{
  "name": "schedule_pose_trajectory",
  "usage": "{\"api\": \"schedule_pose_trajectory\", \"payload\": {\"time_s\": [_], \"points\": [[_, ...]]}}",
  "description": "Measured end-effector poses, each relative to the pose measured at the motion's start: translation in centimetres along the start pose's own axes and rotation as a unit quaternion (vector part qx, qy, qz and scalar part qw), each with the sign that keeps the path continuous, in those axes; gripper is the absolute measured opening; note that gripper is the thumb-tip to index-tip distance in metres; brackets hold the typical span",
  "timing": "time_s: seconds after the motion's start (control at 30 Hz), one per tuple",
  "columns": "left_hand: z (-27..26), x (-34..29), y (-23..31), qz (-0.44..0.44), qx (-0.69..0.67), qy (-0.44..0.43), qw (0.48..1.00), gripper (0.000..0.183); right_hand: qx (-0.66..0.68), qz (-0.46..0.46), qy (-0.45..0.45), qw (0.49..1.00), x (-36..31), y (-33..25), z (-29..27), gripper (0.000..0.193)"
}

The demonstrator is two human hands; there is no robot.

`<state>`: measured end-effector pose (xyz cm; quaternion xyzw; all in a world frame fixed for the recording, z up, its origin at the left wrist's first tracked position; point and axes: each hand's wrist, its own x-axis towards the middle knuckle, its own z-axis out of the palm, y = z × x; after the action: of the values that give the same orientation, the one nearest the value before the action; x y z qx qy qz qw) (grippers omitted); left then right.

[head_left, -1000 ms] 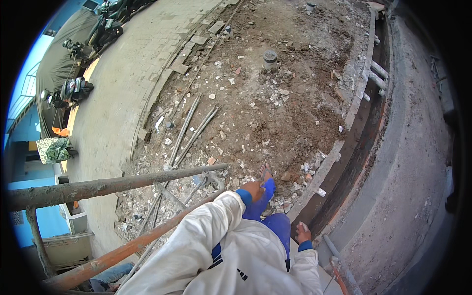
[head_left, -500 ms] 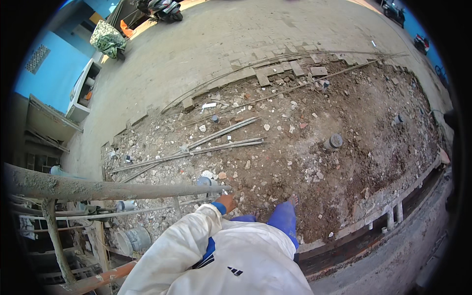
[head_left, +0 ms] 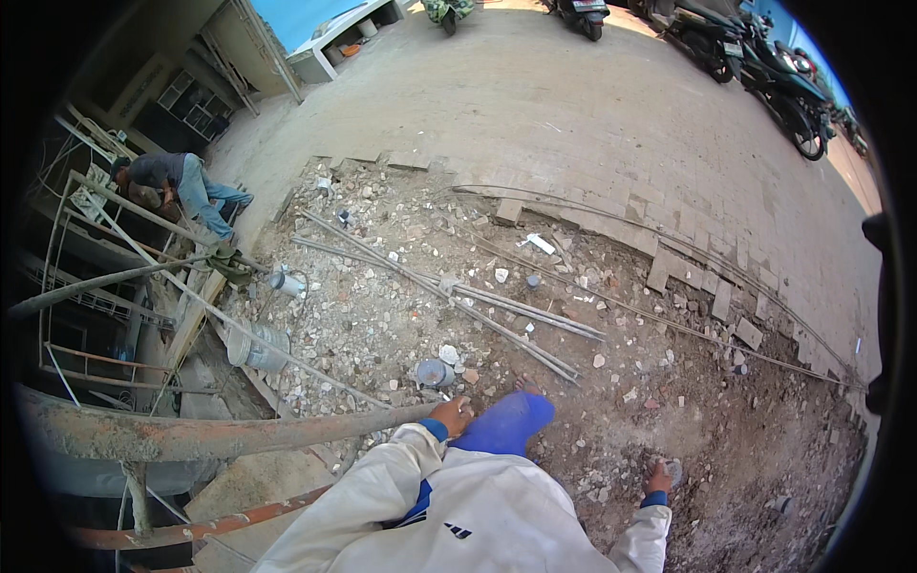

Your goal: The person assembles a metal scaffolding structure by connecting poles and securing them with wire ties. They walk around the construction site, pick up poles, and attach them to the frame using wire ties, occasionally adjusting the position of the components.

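Observation:
My left hand point(head_left: 454, 415) is closed, fingers curled, at the far end of a cement-crusted metal scaffold pipe point(head_left: 229, 435). A tiny pale thing shows at its fingertips, too small to name; whether the fingers wrap the pipe is hidden. Just beyond that hand a grey-blue capped pipe stub point(head_left: 435, 373) stands in the rubble. My right hand point(head_left: 659, 475) hangs low at my right side, its fingers too small to tell apart. In the picture it overlaps another grey pipe stub point(head_left: 675, 471) set in the soil.
Bundled long poles point(head_left: 449, 286) lie across the rubble ahead. Thin rods point(head_left: 669, 239) run along the broken paving edge. A white bucket point(head_left: 256, 348) stands left, by more scaffolding. Farther left, another person point(head_left: 186, 181) bends over. Motorcycles point(head_left: 783, 81) are parked at the far right.
The view has turned left, so the poles and rubble appear farther right. The other person and my right hand have come into view. My left hand stays beside the pipe's end.

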<state>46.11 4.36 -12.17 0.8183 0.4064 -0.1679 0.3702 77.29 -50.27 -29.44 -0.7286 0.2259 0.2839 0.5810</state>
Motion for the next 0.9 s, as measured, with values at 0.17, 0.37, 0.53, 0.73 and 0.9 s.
{"api": "schedule_pose_trajectory", "payload": {"time_s": [0.17, 0.37, 0.53, 0.73, 0.9], "points": [[-4.9, 5.1, -0.7, -0.080, 0.025, -0.003, 0.996, 0.055, -0.113, 0.113, -0.058, 0.985, 5.9, -11.8, 16.1, 0.062], [-13.8, 10.1, -0.6, -0.114, -0.115, 0.103, 0.981, 0.061, -0.280, 0.188, -0.142, 0.931, 5.3, -18.3, 29.0, 0.055], [-20.1, 18.0, -3.6, -0.175, -0.186, 0.169, 0.952, 0.062, -0.351, 0.228, -0.163, 0.893, 9.4, -24.5, 38.3, 0.053], [-26.2, 28.0, -6.8, -0.363, -0.290, 0.234, 0.854, 0.057, -0.436, 0.208, -0.176, 0.858, 22.2, -41.1, 54.3, 0.052], [-30.3, 32.4, -3.1, -0.455, -0.365, 0.265, 0.768, 0.064, -0.538, 0.051, -0.164, 0.825, 34.4, -61.7, 75.9, 0.051]]}}
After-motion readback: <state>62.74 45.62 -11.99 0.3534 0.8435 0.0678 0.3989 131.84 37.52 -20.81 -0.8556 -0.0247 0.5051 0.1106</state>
